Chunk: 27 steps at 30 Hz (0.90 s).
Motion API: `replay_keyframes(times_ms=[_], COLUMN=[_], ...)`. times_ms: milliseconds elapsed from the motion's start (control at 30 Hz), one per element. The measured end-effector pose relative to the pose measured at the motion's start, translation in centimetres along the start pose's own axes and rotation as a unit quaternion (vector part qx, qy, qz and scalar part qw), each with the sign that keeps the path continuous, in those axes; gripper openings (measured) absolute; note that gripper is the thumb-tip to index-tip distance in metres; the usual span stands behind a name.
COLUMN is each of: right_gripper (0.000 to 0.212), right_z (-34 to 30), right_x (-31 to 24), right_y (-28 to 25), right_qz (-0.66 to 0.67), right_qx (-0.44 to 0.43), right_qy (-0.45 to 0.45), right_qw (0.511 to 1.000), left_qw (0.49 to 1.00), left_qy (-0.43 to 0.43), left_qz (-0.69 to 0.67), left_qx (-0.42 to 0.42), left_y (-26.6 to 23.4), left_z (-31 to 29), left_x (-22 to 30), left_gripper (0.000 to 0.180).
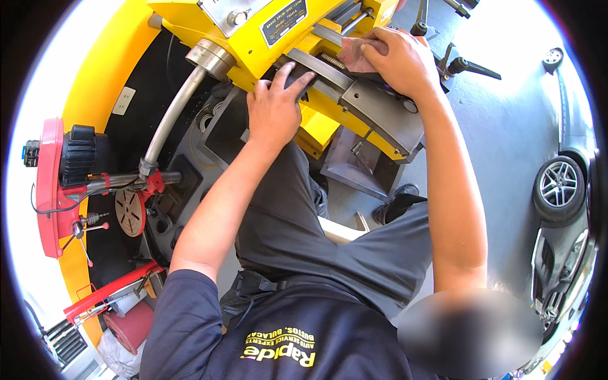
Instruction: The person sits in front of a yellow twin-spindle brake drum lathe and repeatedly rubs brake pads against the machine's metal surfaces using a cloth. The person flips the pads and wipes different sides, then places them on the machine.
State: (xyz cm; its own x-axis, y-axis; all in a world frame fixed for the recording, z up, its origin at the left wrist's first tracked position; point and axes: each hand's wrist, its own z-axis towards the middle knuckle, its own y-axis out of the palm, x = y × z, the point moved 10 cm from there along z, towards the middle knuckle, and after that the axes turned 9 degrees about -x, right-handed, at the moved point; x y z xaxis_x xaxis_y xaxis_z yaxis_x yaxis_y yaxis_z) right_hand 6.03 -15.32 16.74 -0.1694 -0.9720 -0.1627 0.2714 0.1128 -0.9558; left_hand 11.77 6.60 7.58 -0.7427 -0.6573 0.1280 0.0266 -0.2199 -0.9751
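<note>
A yellow lathe (345, 104) with grey steel slide rails stands in front of me. My left hand (275, 104) rests on the near side of a steel rail (320, 68), its fingers spread and their tips dark with grime. On the far right of the slide, my right hand (402, 60) grips a folded pinkish cloth (358, 56) against the metal, thumb on top. A threaded screw (332, 61) shows between the rails, left of the cloth. What lies under the right palm is hidden.
Black-handled levers (472, 68) stick out beyond my right hand. A red drill press (54, 183) stands at left, near a bent metal pipe (174, 117). Below the slide is a metal tray (358, 164). A car (560, 253) is parked at right.
</note>
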Motion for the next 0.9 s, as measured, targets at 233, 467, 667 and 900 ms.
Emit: replay_keyframes(times_ms=[233,467,667,900], right_gripper=[0.043,0.04,0.042,0.044], right_z=[0.0,0.2,0.2,0.2], right_x=[0.1,0.5,0.0,0.8], right_y=[0.1,-0.1,0.4,0.8], right_qz=[0.012,0.019,0.018,-0.008], right_qx=[-0.007,0.003,-0.046,0.005], right_qy=[0.004,0.004,0.019,0.001], right_qw=[1.0,1.0,0.999,1.0], left_qw=[1.0,0.996,0.999,0.998], left_qy=[0.023,0.055,-0.045,-0.053], left_qz=[-0.019,-0.072,-0.008,0.019], left_qx=[0.003,0.001,-0.004,-0.003], left_y=[0.0,0.2,-0.3,-0.5], left_z=[-1.6,-3.1,-1.0,0.6], left_x=[1.9,4.9,0.8,-1.2], left_gripper=[0.075,0.074,0.079,0.079])
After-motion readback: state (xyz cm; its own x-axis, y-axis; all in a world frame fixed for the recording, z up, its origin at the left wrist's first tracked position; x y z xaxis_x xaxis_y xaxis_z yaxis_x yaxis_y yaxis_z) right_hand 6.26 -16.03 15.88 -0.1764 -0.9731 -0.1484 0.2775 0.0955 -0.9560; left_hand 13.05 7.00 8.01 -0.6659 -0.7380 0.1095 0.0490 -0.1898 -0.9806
